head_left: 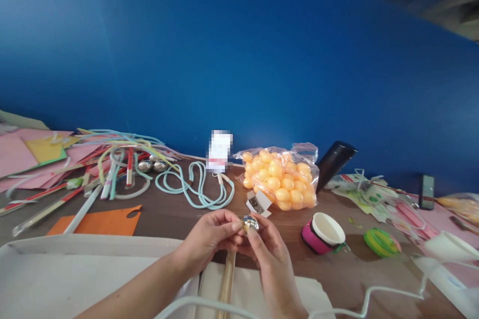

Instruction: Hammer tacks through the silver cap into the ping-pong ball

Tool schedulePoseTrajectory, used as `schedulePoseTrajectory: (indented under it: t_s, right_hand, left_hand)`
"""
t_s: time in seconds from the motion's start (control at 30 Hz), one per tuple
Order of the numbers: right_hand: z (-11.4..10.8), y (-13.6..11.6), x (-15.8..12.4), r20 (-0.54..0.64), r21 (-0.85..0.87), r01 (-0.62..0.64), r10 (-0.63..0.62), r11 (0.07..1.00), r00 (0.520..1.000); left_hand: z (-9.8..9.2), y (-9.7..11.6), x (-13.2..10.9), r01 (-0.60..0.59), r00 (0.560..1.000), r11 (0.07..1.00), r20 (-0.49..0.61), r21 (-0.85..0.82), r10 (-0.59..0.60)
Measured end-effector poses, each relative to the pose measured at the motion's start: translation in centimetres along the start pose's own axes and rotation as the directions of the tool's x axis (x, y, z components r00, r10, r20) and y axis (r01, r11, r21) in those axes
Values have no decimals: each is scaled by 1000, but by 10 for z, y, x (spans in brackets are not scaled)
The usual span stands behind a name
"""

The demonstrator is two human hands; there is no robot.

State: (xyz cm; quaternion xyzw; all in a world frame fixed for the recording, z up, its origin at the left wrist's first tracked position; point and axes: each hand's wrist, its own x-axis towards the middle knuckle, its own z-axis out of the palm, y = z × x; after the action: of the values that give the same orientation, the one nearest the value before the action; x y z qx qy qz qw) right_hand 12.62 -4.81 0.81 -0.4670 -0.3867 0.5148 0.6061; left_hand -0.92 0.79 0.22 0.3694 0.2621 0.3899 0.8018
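In the head view, my right hand (270, 254) grips a shiny silver ball (250, 223) between thumb and fingers. My left hand (217, 232) is closed in a pinch at the ball's left side; whatever lies between its fingertips is too small to make out. Just beyond the ball stands a small open white box (259, 204) with small dark metal pieces inside. Under the hands, a long tan stick (226, 289) lies over pale card. Several more silver balls (152, 163) sit among the sticks at the left.
Behind the hands are a clear bag of yellow-orange plastic eggs (279, 179), a coiled light-blue lanyard (202, 192) and a black cylinder (335, 162). A pink-sleeved cup (322, 233) and green tape roll (379, 242) stand right. Orange paper (101, 222) lies left, before the blue wall (239, 60).
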Motion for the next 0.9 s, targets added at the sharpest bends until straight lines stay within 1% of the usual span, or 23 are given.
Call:
schedulePoseTrajectory:
  t_s: [0.23,0.6,0.9]
  right_hand:
    - [-1,2,1,29,63,-37,35,997,999]
    - [-1,2,3,17,10,-65,65,998,998]
    - [-5,5,3,51,63,-77,74,995,996]
  left_hand:
    - [-1,1,0,11,1000,1000,13,-17,-10]
    - [1,3,0,25,999,999,32,-20,-24]
    - [1,3,0,55,998,998,8,29,-55]
